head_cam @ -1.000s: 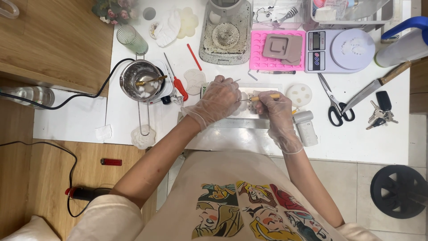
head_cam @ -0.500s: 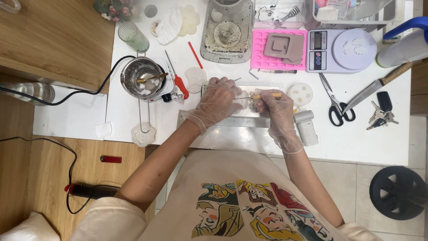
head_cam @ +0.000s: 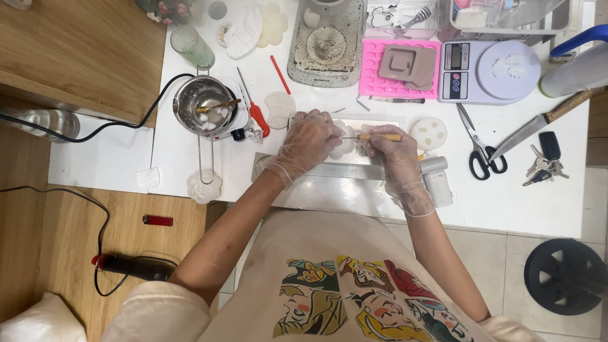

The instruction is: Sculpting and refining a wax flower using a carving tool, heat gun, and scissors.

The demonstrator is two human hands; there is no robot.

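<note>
Picking at a white wax piece [head_cam: 347,147] with a wooden-handled pick [head_cam: 379,137].
Left hand [head_cam: 308,142] fingers curl over the piece, steadying it; right hand [head_cam: 392,155] fingers pinch the pick; next, apparently, careful tip placement.

Both gloved hands meet over a white moulded piece [head_cam: 346,147] on a metal tray [head_cam: 329,183] on the white table [head_cam: 519,202]; the left hand [head_cam: 308,140] presses it down, while the right hand [head_cam: 391,149] grips a wooden-handled pick [head_cam: 373,137] pointing at it. A steel pot [head_cam: 202,106] stands to the left; scissors [head_cam: 480,149], keys [head_cam: 543,161] and a digital scale [head_cam: 491,71] lie to the right.
</note>
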